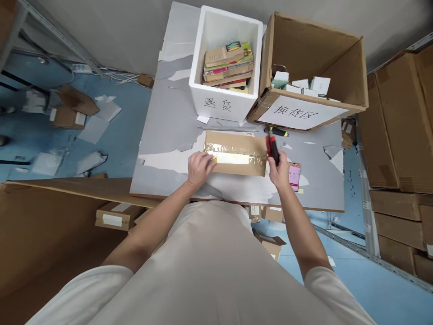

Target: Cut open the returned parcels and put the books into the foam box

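Left hand (200,168): grip bent nearly closed at the box's left end; whether it pinches or only presses, I cannot tell
Box (238,169): flat on the bench (158,122), between the hands
Tape (233,148): shiny across the box top; the step in hand looks like steadying the box with the knife at the ready
Knife (272,146): red and black, by the box's right end, too blurred to show whether a blade is out
Right hand (279,172): grip closed round the knife; a cut here would call for a shallow edge, left fingers clear
Phone (294,177): just beside the right hand
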{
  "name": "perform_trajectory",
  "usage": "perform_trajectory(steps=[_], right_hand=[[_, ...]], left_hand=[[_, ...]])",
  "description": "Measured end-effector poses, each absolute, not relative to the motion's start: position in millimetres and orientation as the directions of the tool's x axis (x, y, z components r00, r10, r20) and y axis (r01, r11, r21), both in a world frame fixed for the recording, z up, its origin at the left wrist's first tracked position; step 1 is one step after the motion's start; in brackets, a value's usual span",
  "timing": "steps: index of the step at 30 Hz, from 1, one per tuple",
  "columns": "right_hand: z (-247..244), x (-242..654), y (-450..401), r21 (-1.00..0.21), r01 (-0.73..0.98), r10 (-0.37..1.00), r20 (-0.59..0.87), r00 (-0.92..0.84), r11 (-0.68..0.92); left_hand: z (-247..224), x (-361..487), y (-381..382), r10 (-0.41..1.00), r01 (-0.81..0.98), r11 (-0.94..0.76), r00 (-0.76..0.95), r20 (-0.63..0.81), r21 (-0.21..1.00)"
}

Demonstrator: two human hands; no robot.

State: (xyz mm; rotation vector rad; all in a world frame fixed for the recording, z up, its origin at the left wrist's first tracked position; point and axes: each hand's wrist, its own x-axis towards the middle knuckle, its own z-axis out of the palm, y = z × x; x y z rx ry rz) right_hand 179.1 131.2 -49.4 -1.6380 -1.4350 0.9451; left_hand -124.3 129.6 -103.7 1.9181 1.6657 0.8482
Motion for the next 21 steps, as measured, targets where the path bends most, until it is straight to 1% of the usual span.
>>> perform_trajectory(steps=[2, 3, 5, 8, 10, 12, 15, 18, 21], right_hand=[[-32.3, 164.2, 144.3, -0.777, 0.623, 0.988, -0.009, -0.154, 0.09], [-26.3, 155.3, 151.7, -0.714, 0.674, 0.961, -0.008, -0.277, 0.189], [-20.2, 137.2, 166.0, -0.633, 0.699, 0.876, -0.068, -0.478, 0.333], [-21.1, 115.9, 182.3, -0.541, 0.691, 0.761, -0.135, -0.634, 0.479], [-22.2, 106.8, 188.9, -0.457, 0.684, 0.703, -0.161, -0.693, 0.569], [-19.7, 100.1, 193.0, -0.348, 0.687, 0.665, -0.202, -0.719, 0.638], [-8.5, 90.9, 196.9, -0.217, 0.697, 0.627, -0.314, -0.713, 0.683], [4.8, 81.9, 200.6, -0.145, 0.698, 0.595, -0.421, -0.685, 0.701], [12.8, 76.2, 205.5, -0.1, 0.691, 0.579, -0.469, -0.667, 0.716]], left_hand=[[-104.7, -121.2, 126.4, 0.931, 0.649, -0.353, 0.316, 0.184, 0.674], [-105.8, -119.9, 125.6, 0.898, 0.616, -0.417, 0.393, 0.198, 0.669], [-109.0, -118.4, 125.6, 0.864, 0.583, -0.475, 0.452, 0.223, 0.659], [-114.4, -119.5, 128.7, 0.836, 0.561, -0.517, 0.492, 0.241, 0.647], [-117.4, -121.1, 131.4, 0.819, 0.543, -0.542, 0.513, 0.257, 0.642], [-119.6, -121.9, 133.6, 0.812, 0.539, -0.559, 0.511, 0.283, 0.631], [-122.4, -121.4, 135.6, 0.791, 0.547, -0.604, 0.5, 0.353, 0.58], [-124.4, -120.6, 136.0, 0.733, 0.547, -0.68, 0.507, 0.453, 0.488], [-124.2, -120.8, 136.1, 0.693, 0.554, -0.717, 0.509, 0.509, 0.423]])
